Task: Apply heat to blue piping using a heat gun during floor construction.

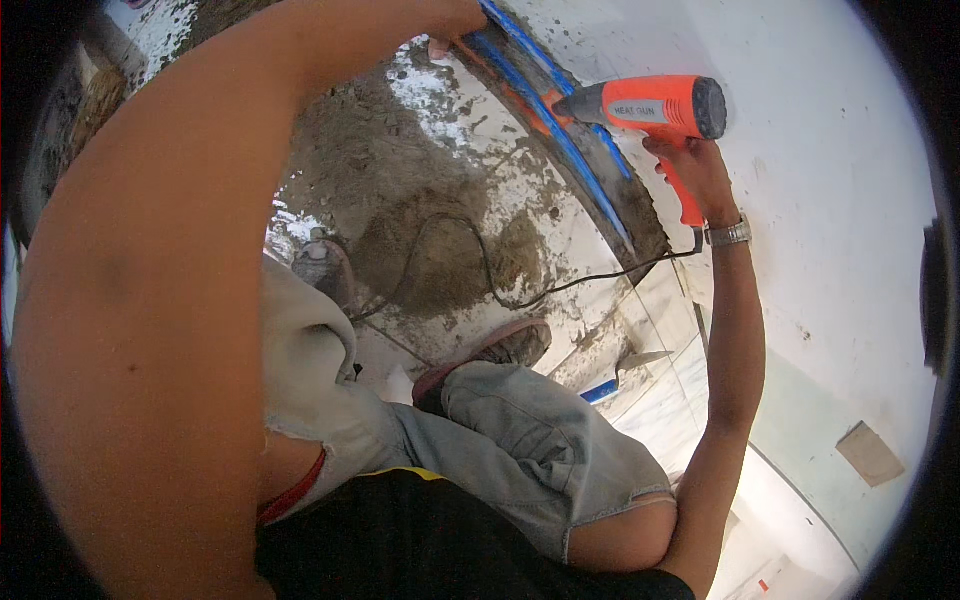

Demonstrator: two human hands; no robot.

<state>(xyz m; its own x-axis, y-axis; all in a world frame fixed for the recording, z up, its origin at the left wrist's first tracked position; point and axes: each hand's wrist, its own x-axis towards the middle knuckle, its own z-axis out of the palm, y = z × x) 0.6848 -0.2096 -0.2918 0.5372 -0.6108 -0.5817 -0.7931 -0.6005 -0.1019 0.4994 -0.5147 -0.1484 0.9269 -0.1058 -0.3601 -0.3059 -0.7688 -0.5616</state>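
My right hand [695, 170] is closed around the handle of an orange-red heat gun [655, 105] with a black nozzle and black rear cap. The nozzle points left, close over blue pipes [570, 140] lying in a dark channel at the foot of the white wall. At the upper edge, my left hand [458, 18] meets the far end of the blue pipes. The picture's edge cuts it off, and its fingers are mostly hidden. A black cord [555, 290] runs from the gun's handle across the floor towards my feet.
Dirt and mortar [375, 190] cover much of the floor. A trowel [620, 378] with a blue handle lies on the tiles beyond my knee. The white wall [820, 180] rises at the right, with a brownish square [869, 455] on it. My shoes [510, 345] rest by the cord.
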